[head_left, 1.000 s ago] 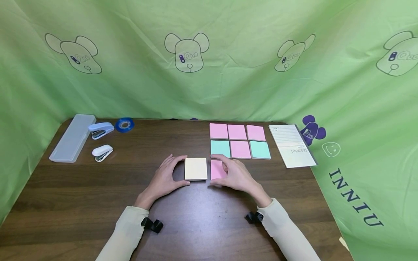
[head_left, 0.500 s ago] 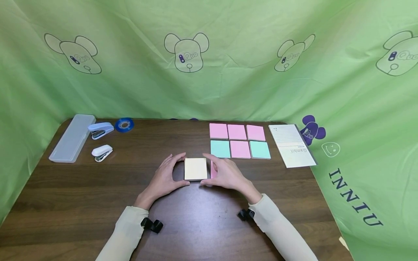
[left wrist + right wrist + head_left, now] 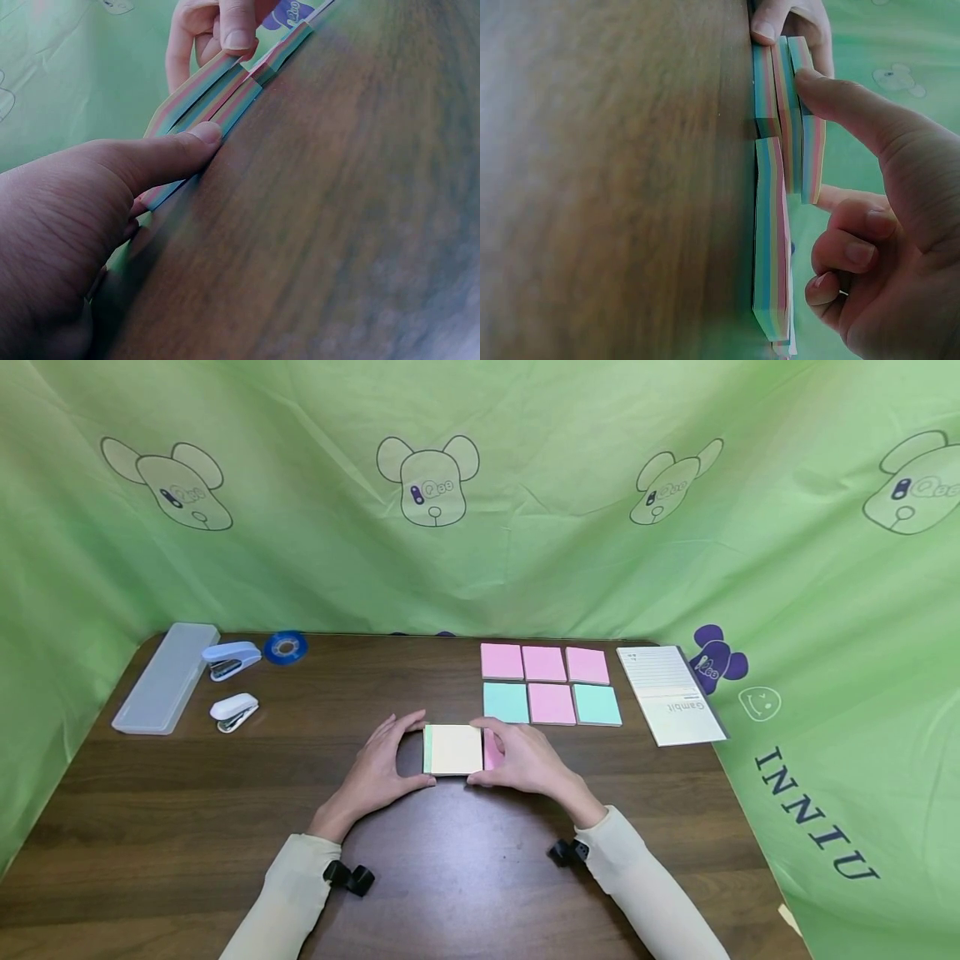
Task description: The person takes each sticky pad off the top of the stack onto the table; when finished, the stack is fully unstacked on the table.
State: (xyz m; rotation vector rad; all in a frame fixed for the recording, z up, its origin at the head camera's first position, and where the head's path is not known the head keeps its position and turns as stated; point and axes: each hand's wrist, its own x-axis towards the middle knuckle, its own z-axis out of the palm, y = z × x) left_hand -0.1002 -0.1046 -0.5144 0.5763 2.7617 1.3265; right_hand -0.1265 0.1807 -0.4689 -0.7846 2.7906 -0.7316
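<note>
A small stack of sticky note pads sits mid-table, with a cream sticky note pad (image 3: 457, 750) on top, offset to the right. A green strip (image 3: 427, 750) of the sticky note pad below shows at its left. My left hand (image 3: 378, 767) holds the stack from the left, its thumb on the front edge. From the right, my right hand (image 3: 531, 762) pinches the top pad between thumb and fingers. Partly covered by that hand, a pink sticky note pad (image 3: 492, 752) lies beside the stack. The right wrist view shows the layered striped pads (image 3: 784, 112) from the side.
Behind my right hand, pink sticky note pads (image 3: 543, 663) and green ones (image 3: 597, 705) lie in two rows. A notebook (image 3: 667, 693) is at the right. At the left are a plastic case (image 3: 167, 678), a blue stapler (image 3: 231, 658), a white stapler (image 3: 235, 710) and blue tape (image 3: 286, 647).
My right hand has moved left from the pink pad to the stack, then shifted the cream top pad slightly right, baring the green strip. The left hand has stayed in place.
</note>
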